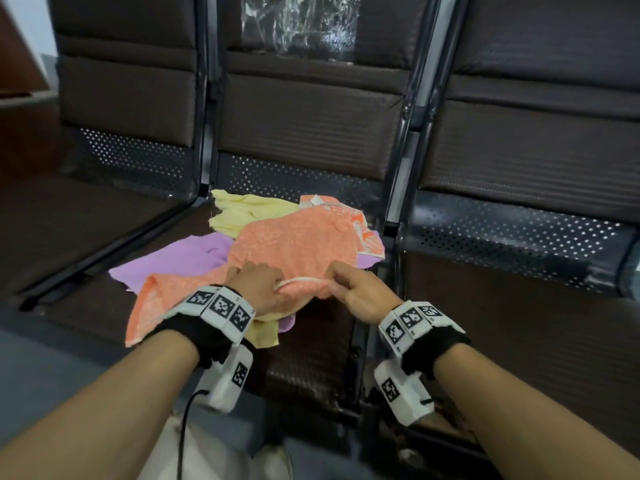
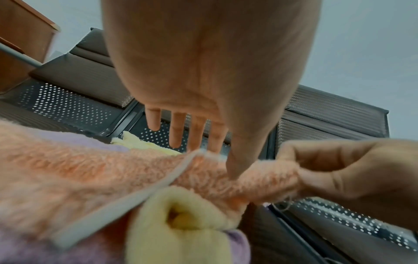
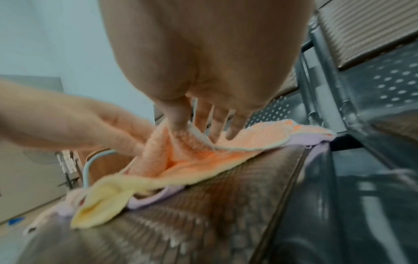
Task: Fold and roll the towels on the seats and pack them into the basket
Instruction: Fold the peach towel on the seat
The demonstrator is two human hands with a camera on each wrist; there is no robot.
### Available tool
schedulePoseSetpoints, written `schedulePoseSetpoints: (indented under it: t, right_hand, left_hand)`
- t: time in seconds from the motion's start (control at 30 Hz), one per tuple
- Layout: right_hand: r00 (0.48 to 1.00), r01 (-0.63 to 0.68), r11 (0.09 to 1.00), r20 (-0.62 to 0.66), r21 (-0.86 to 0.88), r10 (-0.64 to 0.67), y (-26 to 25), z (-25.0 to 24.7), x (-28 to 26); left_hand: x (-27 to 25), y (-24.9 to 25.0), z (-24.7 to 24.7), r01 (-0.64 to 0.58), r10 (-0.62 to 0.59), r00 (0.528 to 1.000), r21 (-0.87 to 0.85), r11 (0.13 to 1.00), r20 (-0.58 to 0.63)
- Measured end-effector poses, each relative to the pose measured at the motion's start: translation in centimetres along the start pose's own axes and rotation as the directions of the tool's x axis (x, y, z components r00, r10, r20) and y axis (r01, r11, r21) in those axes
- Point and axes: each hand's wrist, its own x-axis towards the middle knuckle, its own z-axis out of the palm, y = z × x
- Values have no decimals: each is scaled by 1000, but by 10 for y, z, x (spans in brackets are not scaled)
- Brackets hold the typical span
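Observation:
An orange towel (image 1: pixel 294 244) lies crumpled on top of a yellow towel (image 1: pixel 239 209) and a purple towel (image 1: pixel 173 261) on the middle brown seat (image 1: pixel 311 358). My left hand (image 1: pixel 266 287) pinches the orange towel's near white-trimmed edge, thumb on top of the orange towel (image 2: pixel 90 175) and fingers (image 2: pixel 178 128) behind it. My right hand (image 1: pixel 341 277) pinches the same edge a little to the right, thumb and fingers on either side of the orange towel's (image 3: pixel 203 160) fold. A yellow corner (image 3: pixel 108 201) pokes out below. No basket is in view.
Dark metal frame bars (image 1: pixel 394 216) separate the middle seat from a bare seat on the left (image 1: pixel 86 220) and one on the right (image 1: pixel 519 306). Crinkled clear plastic (image 1: pixel 301 26) hangs on the middle backrest. A wooden cabinet (image 2: pixel 20 44) stands far left.

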Motion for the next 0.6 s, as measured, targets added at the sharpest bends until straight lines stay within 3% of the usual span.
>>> schedulePoseSetpoints:
  t: [0.17, 0.3, 0.43, 0.6]
  right_hand:
    - [962, -94, 995, -254, 23, 97, 14, -53, -41]
    - [863, -69, 995, -496, 65, 93, 24, -91, -81]
    - [697, 43, 982, -710, 184, 103, 25, -126, -125]
    - [398, 312, 908, -906, 279, 141, 20, -164, -164]
  left_hand:
    - [-7, 49, -18, -239, 197, 956, -186, 953, -218]
    - [-17, 96, -24, -372, 305, 911, -238, 897, -277]
    - [-27, 138, -28, -444, 339, 866, -253, 860, -368]
    - [-36, 177, -25, -525, 321, 796, -323, 787, -513]
